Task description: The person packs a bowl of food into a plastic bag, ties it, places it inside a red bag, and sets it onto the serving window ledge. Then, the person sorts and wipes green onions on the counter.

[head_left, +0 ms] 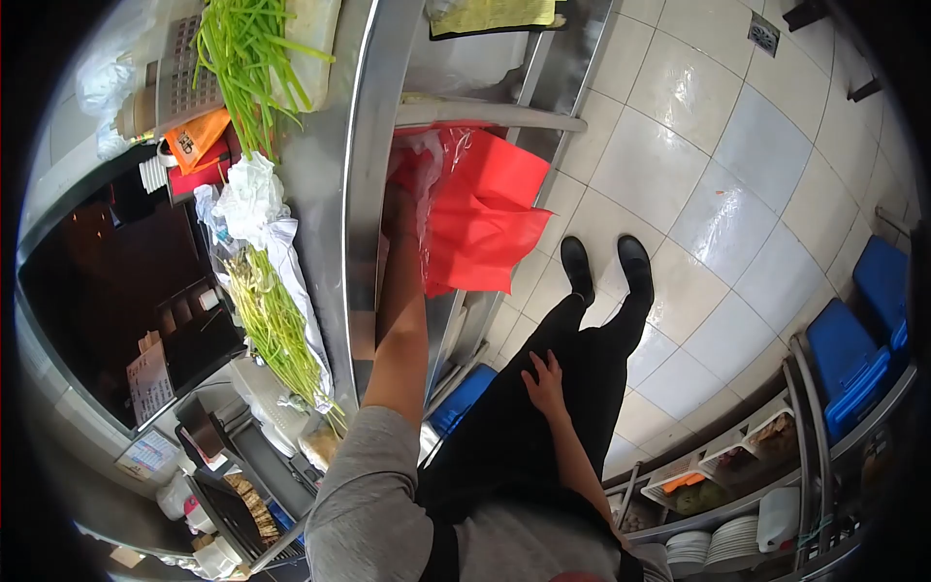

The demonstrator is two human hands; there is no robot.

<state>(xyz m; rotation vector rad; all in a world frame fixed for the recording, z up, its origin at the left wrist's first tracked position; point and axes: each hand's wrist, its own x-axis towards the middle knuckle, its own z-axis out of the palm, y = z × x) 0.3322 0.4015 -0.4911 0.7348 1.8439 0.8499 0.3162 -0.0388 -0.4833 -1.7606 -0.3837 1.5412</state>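
Reaching beside crinkled red plastic sheeting [490, 209], the left fingers are obscured, grip untellable. Black trousers [596, 378] lie below spread right fingers [554, 370].

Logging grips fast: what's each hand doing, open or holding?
Left hand: shadowed and partly hidden by the red plastic; grip cannot be told.
Right hand: open, holding nothing.

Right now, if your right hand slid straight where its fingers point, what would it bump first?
Probably the black trousers, since the right hand shows right over them. Past the leg, its line in the picture runs toward the red sheet, though depth is hard to judge.
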